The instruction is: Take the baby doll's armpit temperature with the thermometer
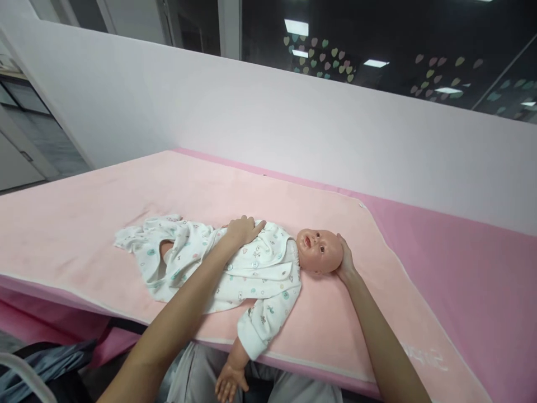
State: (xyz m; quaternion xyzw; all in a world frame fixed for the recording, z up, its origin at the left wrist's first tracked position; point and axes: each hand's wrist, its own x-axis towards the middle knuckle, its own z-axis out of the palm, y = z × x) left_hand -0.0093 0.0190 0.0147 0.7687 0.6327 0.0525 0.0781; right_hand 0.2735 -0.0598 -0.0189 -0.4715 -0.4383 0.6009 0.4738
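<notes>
A baby doll [318, 249] in a white printed romper [260, 268] lies on its back on a pale pink towel [293, 196], head to the right. My left hand [244, 228] rests flat on the doll's chest with its fingers stretched out. My right hand [345, 258] cups the back of the doll's head, fingers curved round it and partly hidden behind it. One doll arm hangs over the near edge, its small hand [230, 384] showing below.
The towel covers a darker pink padded surface [474, 268] that runs off to the right. A white partition wall [293, 117] stands right behind it, with dark glass above. Grey clothing and a dark bag [46, 358] lie below the near edge at the left.
</notes>
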